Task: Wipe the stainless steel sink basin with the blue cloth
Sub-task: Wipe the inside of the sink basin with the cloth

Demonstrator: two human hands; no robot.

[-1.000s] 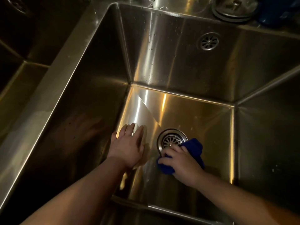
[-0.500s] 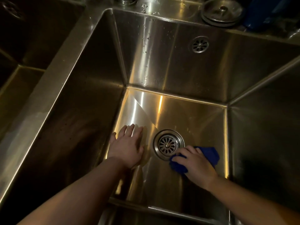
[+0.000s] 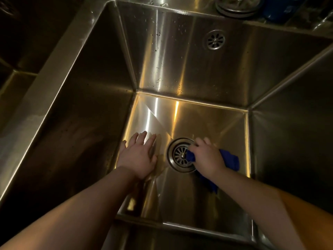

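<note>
I look down into a deep stainless steel sink basin (image 3: 207, 121) with a round drain strainer (image 3: 181, 156) in its floor. My right hand (image 3: 207, 157) grips the bunched blue cloth (image 3: 231, 160) and presses it on the right edge of the drain. A corner of the cloth pokes out over the strainer, and more trails under my wrist. My left hand (image 3: 138, 156) rests flat on the basin floor just left of the drain, fingers straight and spread.
An overflow grille (image 3: 214, 40) sits in the back wall, which carries water drops. A round metal lid (image 3: 237, 6) and a dark blue object (image 3: 281, 9) stand on the rear ledge. A second basin (image 3: 23, 51) lies to the left behind a divider.
My right hand slid the cloth right of the drain, then back left onto the drain's rim. The left hand stayed planted on the floor. The view shifted slightly.
</note>
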